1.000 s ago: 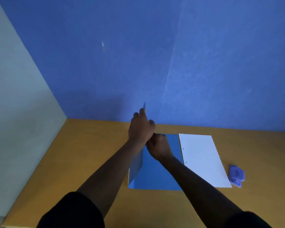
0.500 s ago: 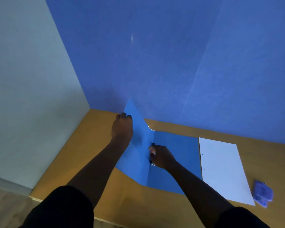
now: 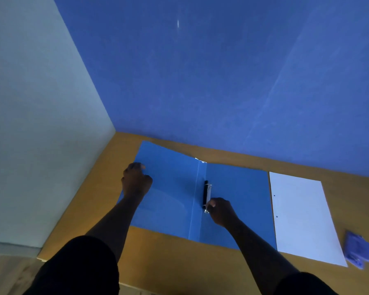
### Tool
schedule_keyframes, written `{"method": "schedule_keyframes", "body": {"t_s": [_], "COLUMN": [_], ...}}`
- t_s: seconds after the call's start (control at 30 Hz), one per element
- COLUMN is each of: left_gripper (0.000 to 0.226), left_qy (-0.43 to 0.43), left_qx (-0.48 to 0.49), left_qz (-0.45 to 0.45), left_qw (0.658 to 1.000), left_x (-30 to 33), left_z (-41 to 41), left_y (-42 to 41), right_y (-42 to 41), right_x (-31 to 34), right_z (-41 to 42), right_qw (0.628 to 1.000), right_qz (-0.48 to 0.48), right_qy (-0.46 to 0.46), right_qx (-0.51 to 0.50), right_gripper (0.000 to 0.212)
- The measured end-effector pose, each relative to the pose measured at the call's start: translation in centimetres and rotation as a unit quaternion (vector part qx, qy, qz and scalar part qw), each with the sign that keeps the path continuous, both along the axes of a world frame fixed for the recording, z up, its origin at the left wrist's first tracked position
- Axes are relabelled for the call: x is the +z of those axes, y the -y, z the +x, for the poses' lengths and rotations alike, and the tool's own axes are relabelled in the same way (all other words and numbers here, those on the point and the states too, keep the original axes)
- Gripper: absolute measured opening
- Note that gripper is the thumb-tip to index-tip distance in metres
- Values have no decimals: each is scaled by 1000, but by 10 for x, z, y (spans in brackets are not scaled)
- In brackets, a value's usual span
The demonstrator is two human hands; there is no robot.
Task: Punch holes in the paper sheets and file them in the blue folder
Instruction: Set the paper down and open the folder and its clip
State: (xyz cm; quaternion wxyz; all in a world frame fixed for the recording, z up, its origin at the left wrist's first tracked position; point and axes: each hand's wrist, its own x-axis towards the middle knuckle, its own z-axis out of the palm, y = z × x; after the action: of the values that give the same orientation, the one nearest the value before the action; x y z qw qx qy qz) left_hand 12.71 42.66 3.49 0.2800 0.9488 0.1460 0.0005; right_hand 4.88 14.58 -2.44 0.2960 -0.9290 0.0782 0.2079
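Fingers of the left hand (image 3: 136,182) are curled on the flat-open blue plastic folder (image 3: 170,196); its black ring clip (image 3: 206,193), long axis front-to-back, is pinched by the right hand (image 3: 221,210); punched white paper sheets (image 3: 300,213) lie just right, nearer that hand.

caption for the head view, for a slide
Folder open on desk; left hand on cover, right hand at clip, punched paper beside.

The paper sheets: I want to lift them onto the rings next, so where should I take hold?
Probably pinch the paper sheets at their right long edge, coming from the right: they lie flat, the punched holes run along the left edge beside the blue folder, and should stay free.
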Motion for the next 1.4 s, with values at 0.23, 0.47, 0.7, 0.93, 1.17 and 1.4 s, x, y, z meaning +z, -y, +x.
{"method": "schedule_keyframes", "body": {"t_s": [0.23,0.47,0.7,0.93,1.17,1.4], "left_gripper": [40,45,32,9,13,18], "left_qy": [-50,-66,-118,-126,-128,-126], "left_qx": [0,-110,-314,-334,-291,-243], "left_qz": [-67,21,-77,-78,-98,-147], "left_qw": [997,991,939,931,943,951], "left_x": [-36,-48,-59,-75,-83,-88], "left_z": [3,-3,-38,-55,-52,-54], "left_y": [-13,2,84,137,146,147], "right_y": [1,1,4,6,10,16], "right_x": [-8,-12,-13,-13,-14,-23], "right_z": [-4,-4,-4,-5,-2,-2], "right_qw": [1000,999,997,996,996,990], "right_qz": [6,20,43,50,46,80], "right_qy": [14,13,11,10,15,4], "right_qx": [-20,-42,-67,-68,-74,-120], "right_gripper": [21,17,15,13,19,26]}}
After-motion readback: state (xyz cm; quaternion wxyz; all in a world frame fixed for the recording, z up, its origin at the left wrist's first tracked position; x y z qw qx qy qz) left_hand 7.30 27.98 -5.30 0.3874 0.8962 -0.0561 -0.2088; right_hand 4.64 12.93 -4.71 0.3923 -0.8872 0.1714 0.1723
